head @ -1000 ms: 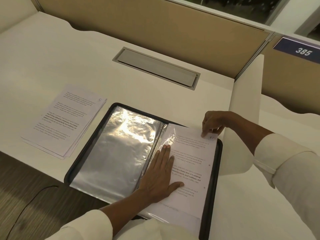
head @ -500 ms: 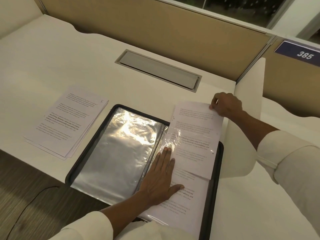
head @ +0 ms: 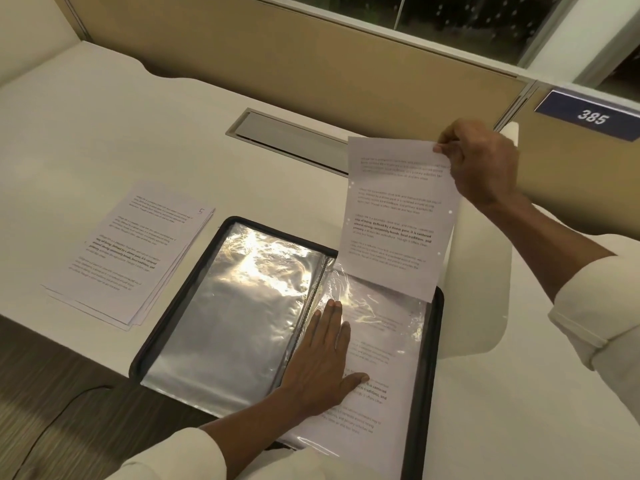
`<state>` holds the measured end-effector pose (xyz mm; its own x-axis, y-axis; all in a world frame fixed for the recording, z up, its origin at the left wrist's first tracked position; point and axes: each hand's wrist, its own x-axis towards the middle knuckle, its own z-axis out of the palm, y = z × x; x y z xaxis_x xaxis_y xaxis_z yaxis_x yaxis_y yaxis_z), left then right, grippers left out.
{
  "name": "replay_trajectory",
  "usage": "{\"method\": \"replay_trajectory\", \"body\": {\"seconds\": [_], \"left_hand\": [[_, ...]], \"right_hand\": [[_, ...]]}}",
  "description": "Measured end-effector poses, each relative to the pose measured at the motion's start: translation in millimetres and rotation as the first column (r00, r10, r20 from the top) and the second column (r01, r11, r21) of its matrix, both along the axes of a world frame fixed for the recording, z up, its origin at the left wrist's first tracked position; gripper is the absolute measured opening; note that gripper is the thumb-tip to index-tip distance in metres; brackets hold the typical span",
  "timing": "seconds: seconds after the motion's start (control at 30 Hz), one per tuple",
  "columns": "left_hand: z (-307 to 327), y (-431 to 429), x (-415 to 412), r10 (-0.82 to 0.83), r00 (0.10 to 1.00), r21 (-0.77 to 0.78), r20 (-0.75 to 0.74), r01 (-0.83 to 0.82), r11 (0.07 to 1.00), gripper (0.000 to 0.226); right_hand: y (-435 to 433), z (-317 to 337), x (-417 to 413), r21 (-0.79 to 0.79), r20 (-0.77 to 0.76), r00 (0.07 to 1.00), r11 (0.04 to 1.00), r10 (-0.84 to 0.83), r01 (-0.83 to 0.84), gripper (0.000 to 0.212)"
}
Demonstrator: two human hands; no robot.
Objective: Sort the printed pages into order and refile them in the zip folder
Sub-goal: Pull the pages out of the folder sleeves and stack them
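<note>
At the near edge of the desk [head: 104, 133], your left hand [head: 322, 362] lies flat, fingers straight, pinning the clear sleeve [head: 391, 344] in the right half of the open zip folder [head: 438, 341], whose near left corner overhangs that edge. Beyond it, your right hand [head: 485, 164] pinches the top corner of a raised printed page [head: 394, 216], its lower edge at the sleeve's mouth. The step looks like emptying sleeves for sorting. Next, lift that edge free and carry the sheet left over the folder to the stack [head: 131, 251], topped by a sheet marked 5. Bare desktop lies between stack and cable hatch [head: 291, 140]; the partition [head: 277, 46] closes the far side.
</note>
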<state>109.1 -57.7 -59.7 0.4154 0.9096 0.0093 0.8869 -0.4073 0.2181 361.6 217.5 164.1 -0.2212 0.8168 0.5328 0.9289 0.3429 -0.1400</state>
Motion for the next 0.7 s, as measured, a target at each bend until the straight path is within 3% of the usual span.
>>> {"method": "replay_trajectory", "body": {"seconds": [0.2,0.3,0.37,0.53,0.7], "left_hand": [[4.2,1.2,0.2,0.01,0.999,-0.03,0.038,-0.009,1.0,0.097],[18.2,9.8,-4.1,0.036,0.988,-0.198,0.149,-0.006,0.98,0.092],[29.4,19.9,-11.2,0.108,0.96,-0.219,0.257,-0.051,0.974,0.091],[80.6,60.2,-43.5,0.373,0.691,-0.258,0.619,-0.27,0.928,0.101],[130.3,100.8,-102.1,0.497,0.466,-0.308,0.732,-0.424,0.852,0.1]], "right_hand": [[-21.4,35.2,-9.7,0.244,-0.017,0.996,0.966,0.093,-0.086,0.045],[-33.0,53.4,-18.9,0.301,-0.042,0.986,0.943,0.159,-0.139,0.042],[-42.1,65.1,-27.9,0.284,-0.08,0.973,0.941,0.216,-0.186,0.044],[-59.4,84.3,-57.0,0.183,-0.202,0.942,0.956,0.267,-0.231,0.028],[-62.5,94.1,-96.4,0.034,-0.338,0.884,0.943,0.324,-0.332,0.016]]}}
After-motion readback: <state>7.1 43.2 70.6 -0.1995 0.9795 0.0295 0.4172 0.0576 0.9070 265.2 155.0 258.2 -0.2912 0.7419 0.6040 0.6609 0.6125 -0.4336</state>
